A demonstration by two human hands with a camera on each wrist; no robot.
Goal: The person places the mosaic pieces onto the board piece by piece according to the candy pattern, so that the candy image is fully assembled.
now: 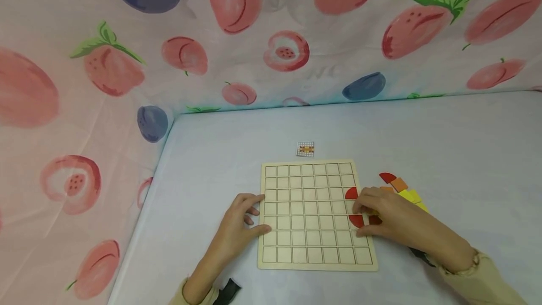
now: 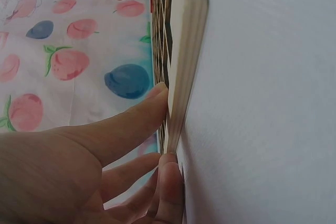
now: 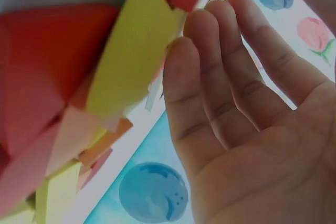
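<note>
A square wooden board (image 1: 317, 222) with a grid of cells lies on the table. At its left edge rests my left hand (image 1: 238, 222), thumb and index finger stretched along the rim. In the left wrist view the thumb (image 2: 139, 119) touches the board's face. My right hand (image 1: 387, 208) hovers over the right edge, its fingertips close to a red quarter-circle piece (image 1: 356, 220). Another red quarter-circle piece (image 1: 351, 193) sits in a cell above. The right wrist view has the fingers (image 3: 202, 72) nearly straight, beside a yellow piece (image 3: 128, 56).
Right of the board lie loose pieces: a red quarter-circle (image 1: 387, 177), an orange square (image 1: 399, 184) and several yellow pieces (image 1: 410, 196), partly covered by the right hand. A small pattern card (image 1: 305, 149) lies beyond the board. Fruit-printed cloth (image 1: 237, 60) hangs behind.
</note>
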